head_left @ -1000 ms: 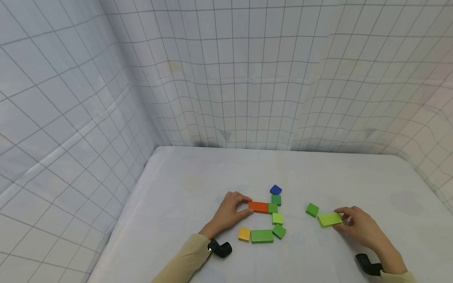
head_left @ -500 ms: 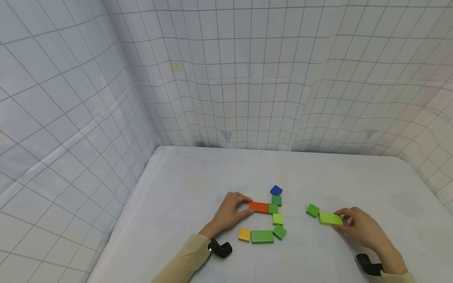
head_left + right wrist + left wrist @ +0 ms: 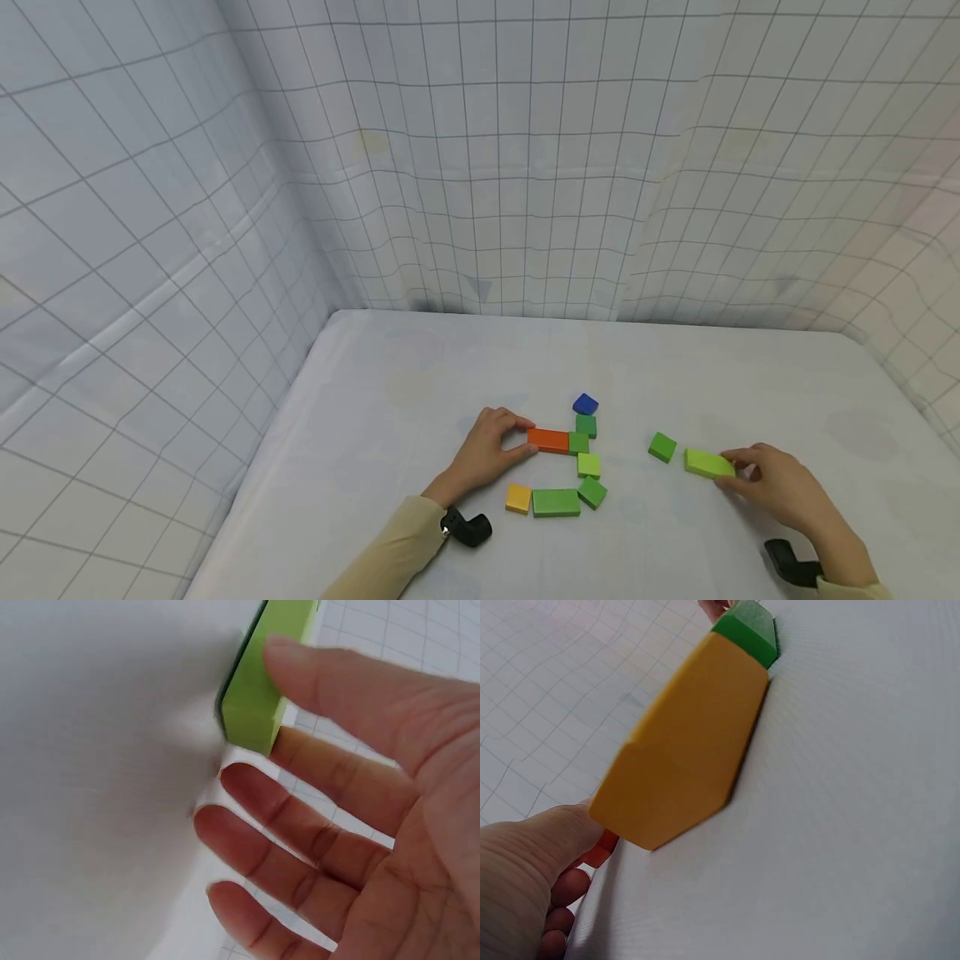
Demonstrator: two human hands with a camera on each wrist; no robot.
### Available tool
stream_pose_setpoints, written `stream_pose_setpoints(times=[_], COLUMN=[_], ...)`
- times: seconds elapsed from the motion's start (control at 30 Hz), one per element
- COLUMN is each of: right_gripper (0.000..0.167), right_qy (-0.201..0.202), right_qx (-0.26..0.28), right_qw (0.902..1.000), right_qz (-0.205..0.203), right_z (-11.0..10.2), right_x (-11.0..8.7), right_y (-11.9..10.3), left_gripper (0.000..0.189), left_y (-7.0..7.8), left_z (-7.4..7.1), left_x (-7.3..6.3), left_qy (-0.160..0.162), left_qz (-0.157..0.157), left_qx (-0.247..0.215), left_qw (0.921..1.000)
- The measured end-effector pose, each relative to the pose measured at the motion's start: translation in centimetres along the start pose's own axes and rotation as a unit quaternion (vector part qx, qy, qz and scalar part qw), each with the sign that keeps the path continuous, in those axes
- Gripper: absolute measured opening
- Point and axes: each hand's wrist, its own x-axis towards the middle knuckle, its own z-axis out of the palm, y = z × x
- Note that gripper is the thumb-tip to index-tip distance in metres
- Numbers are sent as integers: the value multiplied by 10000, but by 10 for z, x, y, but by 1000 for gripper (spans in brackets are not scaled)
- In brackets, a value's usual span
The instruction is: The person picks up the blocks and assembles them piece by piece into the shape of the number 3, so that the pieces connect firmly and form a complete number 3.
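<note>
My left hand (image 3: 491, 450) pinches the left end of a red rectangular block (image 3: 548, 440), thumb on the near side and fingers on the far side. A small green block (image 3: 578, 442) sits against the red block's right end. On the right, my right hand (image 3: 772, 479) pinches the right end of a lime-green rectangular block (image 3: 708, 463) between thumb and forefinger. The right wrist view shows the thumb on this lime block (image 3: 262, 697), the other fingers loosely bent below. A single green block (image 3: 662, 447) lies just left of the lime one, a gap between them.
A blue block (image 3: 585, 404), a dark green block (image 3: 586, 427), a yellow-green block (image 3: 588, 465) and a turned green block (image 3: 592, 492) run down the middle. Nearer stand a long green block (image 3: 556, 502) and a yellow block (image 3: 518, 498). A gridded cloth (image 3: 480, 167) hangs behind the white table.
My right hand has turned the lime block and drawn it slightly right, away from the single green block. The left hand stays on the red block.
</note>
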Motion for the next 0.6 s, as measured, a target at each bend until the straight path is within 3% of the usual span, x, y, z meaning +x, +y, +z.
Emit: stream_pose_setpoints(times=[0.27, 0.6], right_gripper=[46, 40], right_qy=[54, 137], right_qx=[-109, 36], right_qw=[9998, 9999], right_qz=[131, 12], right_z=[-5, -8], right_x=[7, 33], right_y=[-4, -7], left_gripper=[31, 31], left_y=[-1, -1], left_z=[0, 1], left_x=[0, 0], left_qy=[140, 97], left_qz=[230, 158], left_qx=[19, 8], left_qw=[9996, 9998])
